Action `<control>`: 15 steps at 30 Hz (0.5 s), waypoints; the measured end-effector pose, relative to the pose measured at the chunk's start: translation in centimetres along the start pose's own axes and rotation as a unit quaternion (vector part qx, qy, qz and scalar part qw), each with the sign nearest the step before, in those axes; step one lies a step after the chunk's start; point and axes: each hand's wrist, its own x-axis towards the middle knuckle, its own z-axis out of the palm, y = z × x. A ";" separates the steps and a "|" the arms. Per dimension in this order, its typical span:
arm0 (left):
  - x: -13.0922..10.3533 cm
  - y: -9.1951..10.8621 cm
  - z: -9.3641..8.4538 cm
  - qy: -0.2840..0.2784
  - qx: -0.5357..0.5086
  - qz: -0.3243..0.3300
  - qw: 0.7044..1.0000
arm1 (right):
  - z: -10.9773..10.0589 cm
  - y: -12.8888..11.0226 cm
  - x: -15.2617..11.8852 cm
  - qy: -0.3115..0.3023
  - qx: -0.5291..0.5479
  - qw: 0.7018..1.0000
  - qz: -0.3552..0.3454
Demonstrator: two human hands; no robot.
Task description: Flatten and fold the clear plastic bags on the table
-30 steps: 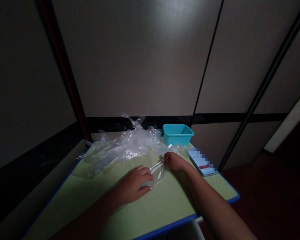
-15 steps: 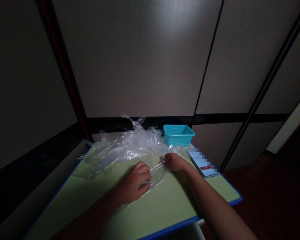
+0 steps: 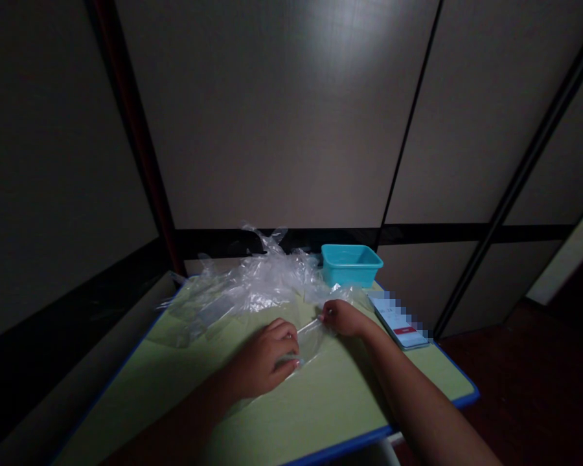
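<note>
My worktop (image 3: 330,401) gets cut off at bottom left. Crinkly plastic heap (image 3: 267,278) behind, total blur. Clear plastic piece (image 3: 311,340) below it, partly hidden: right fingers (image 3: 327,313) pinching it, left fingers (image 3: 282,329) curled over, can't tell if gripping.

I can see two bare forearms (image 3: 420,391), smooth and slender, narrowing at the wrists. The left hand (image 3: 262,364) and right hand (image 3: 342,318) are bare too. The left has short, rounded fingers (image 3: 282,331) and a small glint at the thumbnail (image 3: 297,364).
</note>
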 end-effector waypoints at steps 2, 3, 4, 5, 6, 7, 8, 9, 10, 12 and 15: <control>0.0 -0.1 0.1 -0.012 0.002 0.006 1.000 | 0.1 0.1 0.1 0.001 -0.002 1.000 0.000; 0.0 -0.2 0.2 -0.022 0.003 0.011 1.000 | 0.1 0.1 0.1 0.000 -0.004 1.000 0.001; -0.1 -0.3 0.3 -0.033 0.005 0.016 0.999 | 0.1 0.2 0.1 -0.001 -0.005 1.000 0.002; -0.1 -0.3 0.3 -0.041 0.008 0.020 0.999 | 0.2 0.2 0.1 -0.002 -0.006 1.000 0.003; -0.1 -0.4 0.4 -0.047 0.010 0.022 0.999 | 0.2 0.2 0.1 -0.004 -0.007 1.000 0.004; -0.1 -0.4 0.5 -0.049 0.012 0.022 0.998 | 0.2 0.2 0.1 -0.005 -0.007 1.000 0.005; -0.1 -0.4 0.5 -0.049 0.012 0.022 0.998 | 0.2 0.2 0.1 -0.006 -0.007 1.000 0.006; -0.1 -0.4 0.4 -0.049 0.011 0.023 0.998 | 0.2 0.2 0.1 -0.007 -0.006 1.000 0.008; -0.1 -0.3 0.4 -0.049 0.009 0.024 0.998 | 0.2 0.1 0.1 -0.007 -0.006 1.000 0.008; -0.1 -0.3 0.3 -0.052 0.005 0.026 0.998 | 0.2 0.0 0.1 -0.006 -0.005 1.000 0.009; -0.1 -0.5 0.3 -0.056 0.002 0.026 0.998 | 0.1 -0.1 0.0 -0.005 -0.007 1.000 0.009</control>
